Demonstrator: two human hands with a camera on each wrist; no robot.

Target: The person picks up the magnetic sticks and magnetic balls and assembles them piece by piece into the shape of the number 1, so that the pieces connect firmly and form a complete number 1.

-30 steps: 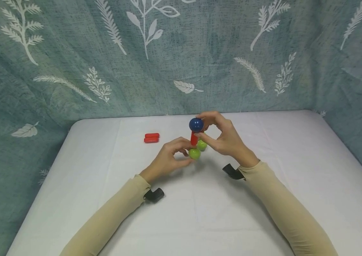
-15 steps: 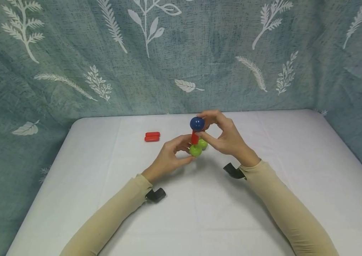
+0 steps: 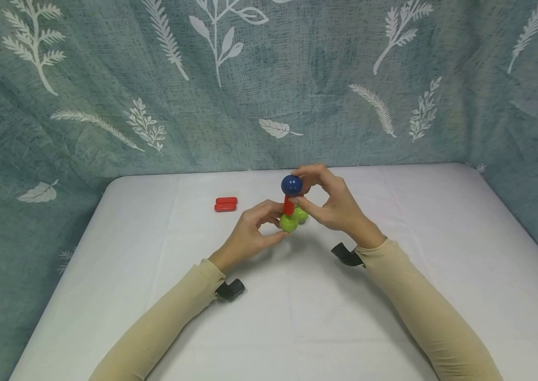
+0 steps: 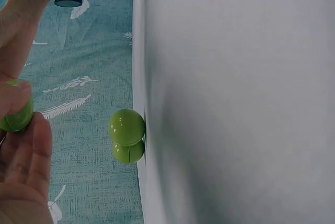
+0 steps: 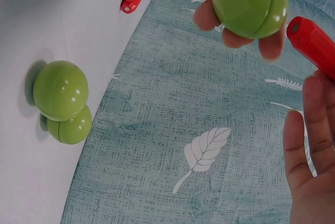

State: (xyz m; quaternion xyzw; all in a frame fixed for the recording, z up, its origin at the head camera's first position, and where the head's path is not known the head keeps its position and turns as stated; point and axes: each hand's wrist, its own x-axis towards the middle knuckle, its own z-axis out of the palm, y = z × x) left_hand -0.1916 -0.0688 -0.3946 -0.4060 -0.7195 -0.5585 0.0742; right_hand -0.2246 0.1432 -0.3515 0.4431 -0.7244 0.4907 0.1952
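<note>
In the head view my left hand pinches a green ball between thumb and fingers. Just above it, my right hand grips a blue ball from which a red stick points down. The right wrist view shows a small gap between the tip of the red stick and the held green ball. Two more green balls, a nearer one and one behind it, rest close together on the table, beyond my hands.
Two red sticks, one behind the other, lie side by side at the back of the white-covered table, left of my hands. A green leaf-patterned cloth hangs behind the table.
My left hand has risen slightly with its green ball, bringing it closer under the red stick. The right hand has hardly moved and still grips the blue ball.
</note>
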